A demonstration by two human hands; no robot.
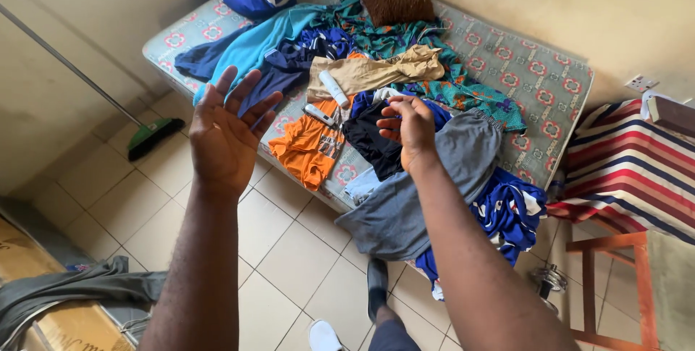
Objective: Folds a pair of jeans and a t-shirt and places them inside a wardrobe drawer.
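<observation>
- A black slipper [376, 287] and a white one [322, 336] stand on the pale tiled floor [289, 250], well below both sets of fingers.
- The right hand [411, 130] has its fingers [394, 116] curled shut, pinching the top edge of a grey cotton garment [427, 192]. The cloth hangs straight down from the fingertips, long axis running toward the person, over the edge of the floral-patterned mattress [536, 76].
- The left hand [228, 134] is spread wide, palm up, holding nothing; it is apart from the grey cloth, so the right is nearer.
- Beyond the fingertips lie an orange shirt [308, 148], a tan garment [376, 70] and a white tube [334, 89].
- How the grey garment lies under the forearm is hidden.
</observation>
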